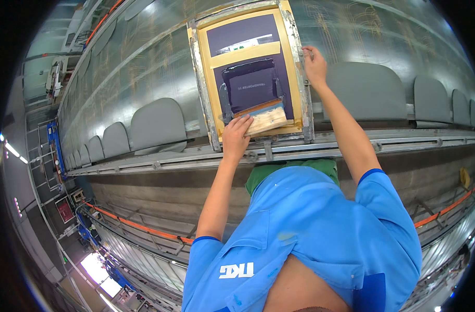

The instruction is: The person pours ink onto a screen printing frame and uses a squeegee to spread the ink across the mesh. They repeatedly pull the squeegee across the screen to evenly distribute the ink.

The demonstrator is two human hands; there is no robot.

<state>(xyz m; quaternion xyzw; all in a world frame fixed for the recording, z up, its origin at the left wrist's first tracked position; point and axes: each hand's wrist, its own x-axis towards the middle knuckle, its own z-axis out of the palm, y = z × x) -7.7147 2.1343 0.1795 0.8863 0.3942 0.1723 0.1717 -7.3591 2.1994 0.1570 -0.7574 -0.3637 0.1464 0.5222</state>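
Observation:
A metal-framed printing screen (301, 83) with a yellow border and a dark purple mesh lies on the long table in front of me. My left hand (236, 138) grips a wooden-handled squeegee (264, 118) that rests on the near part of the mesh, just below the dark printed patch. My right hand (314, 65) holds the right rail of the screen frame, with the arm stretched out. I wear a blue short-sleeved shirt.
Several grey rounded pallets (157, 125) line the table to the left and to the right (370, 91). A metal rail (404, 143) runs along the table's near edge. An orange strip (144, 228) runs under the table. Racks and lights stand at the far left.

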